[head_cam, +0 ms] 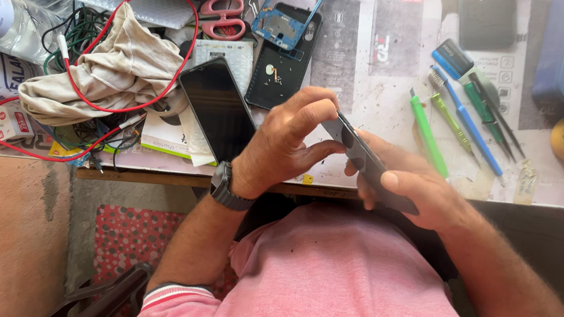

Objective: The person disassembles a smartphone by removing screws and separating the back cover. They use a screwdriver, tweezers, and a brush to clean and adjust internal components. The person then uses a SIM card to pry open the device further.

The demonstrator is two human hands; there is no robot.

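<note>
Head view | dark phone point(365, 162) gripped edge-on | left fingers point(315, 109) above, right fingers point(398, 185) below

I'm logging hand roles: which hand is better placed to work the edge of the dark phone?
Left hand: its fingertips pinch the upper edge of the dark phone, while the right hand cradles it underneath.

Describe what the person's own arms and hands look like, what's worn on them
Both hands, the left hand and the right hand, are bare, with no gloves or rings visible. A dark, chunky wristwatch sits on the left wrist. The forearms are bare and hairy. Short pink sleeves with white-striped cuffs end above the elbows.
</note>
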